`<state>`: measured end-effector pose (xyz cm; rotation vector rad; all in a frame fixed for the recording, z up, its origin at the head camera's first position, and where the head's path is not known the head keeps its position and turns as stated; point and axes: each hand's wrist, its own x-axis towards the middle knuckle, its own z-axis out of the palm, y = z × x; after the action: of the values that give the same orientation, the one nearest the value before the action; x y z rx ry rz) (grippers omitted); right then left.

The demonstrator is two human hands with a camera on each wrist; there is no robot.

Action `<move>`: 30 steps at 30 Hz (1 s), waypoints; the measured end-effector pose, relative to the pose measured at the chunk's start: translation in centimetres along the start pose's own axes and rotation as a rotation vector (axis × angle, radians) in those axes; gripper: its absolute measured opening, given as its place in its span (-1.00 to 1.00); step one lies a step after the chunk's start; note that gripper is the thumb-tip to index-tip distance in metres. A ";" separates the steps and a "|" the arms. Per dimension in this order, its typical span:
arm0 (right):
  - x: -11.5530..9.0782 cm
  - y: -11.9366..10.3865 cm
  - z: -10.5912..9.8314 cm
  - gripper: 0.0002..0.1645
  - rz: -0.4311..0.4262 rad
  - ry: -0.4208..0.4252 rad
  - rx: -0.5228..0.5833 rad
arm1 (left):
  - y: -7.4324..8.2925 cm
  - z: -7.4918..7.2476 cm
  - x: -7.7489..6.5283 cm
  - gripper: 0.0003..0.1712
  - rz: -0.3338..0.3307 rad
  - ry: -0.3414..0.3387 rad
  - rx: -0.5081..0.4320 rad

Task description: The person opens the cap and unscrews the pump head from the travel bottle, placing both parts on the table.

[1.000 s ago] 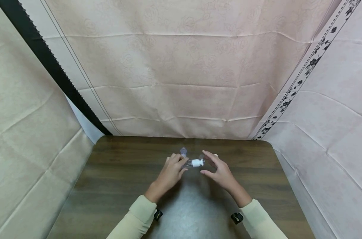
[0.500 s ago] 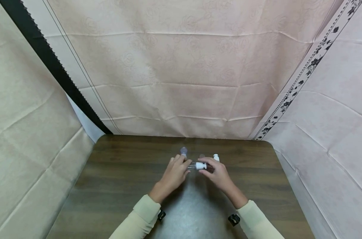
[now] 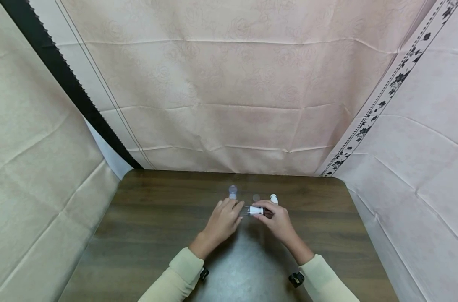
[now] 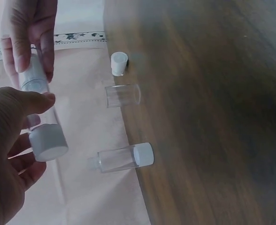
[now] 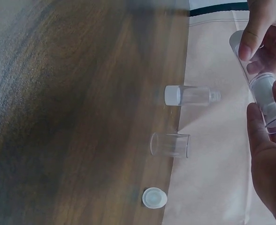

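A clear cylindrical bottle with a white base and a white section near its other end (image 3: 256, 210) lies between both hands, tilted in the wrist views. My left hand (image 3: 223, 219) grips the clear body near the white base (image 4: 49, 143), thumb laid across it. At the opposite end, my right hand (image 3: 275, 220) pinches the white section (image 5: 264, 95) between thumb and fingers. Behind the hands stands a second clear bottle (image 4: 119, 158) with a white base and a threaded neck. Next to it are a clear open cylinder (image 5: 171, 145) and a small white cap-like piece (image 4: 119, 63).
The wooden table (image 3: 157, 251) extends toward me and to both sides. Its far edge meets a pale cloth backdrop (image 3: 229, 105). Cloth panels hang at the left (image 3: 43, 188) and right (image 3: 414, 176).
My right hand, earlier apart from the bottle with fingers spread, has closed on its white end. Both hands and the bottle have shifted slightly right and nearer me, baring the white piece behind.
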<state>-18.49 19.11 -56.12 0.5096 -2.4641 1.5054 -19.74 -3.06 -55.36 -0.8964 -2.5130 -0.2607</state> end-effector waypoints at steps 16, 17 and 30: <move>-0.1 -0.3 -0.2 -0.66 0.053 -0.010 0.016 | 0.0 0.5 -0.3 -0.54 0.050 0.134 -0.111; -0.1 -0.2 -0.2 -0.66 0.051 -0.013 0.015 | 0.0 0.5 -0.4 -0.53 0.044 0.138 -0.139; -0.5 0.3 -0.6 -0.66 0.022 -0.076 0.049 | 0.0 0.6 -1.0 -0.48 -0.015 0.062 -0.245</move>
<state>-18.13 19.87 -56.30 0.5599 -2.5028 1.5871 -19.22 -3.41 -56.39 -0.9467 -2.4660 -0.6030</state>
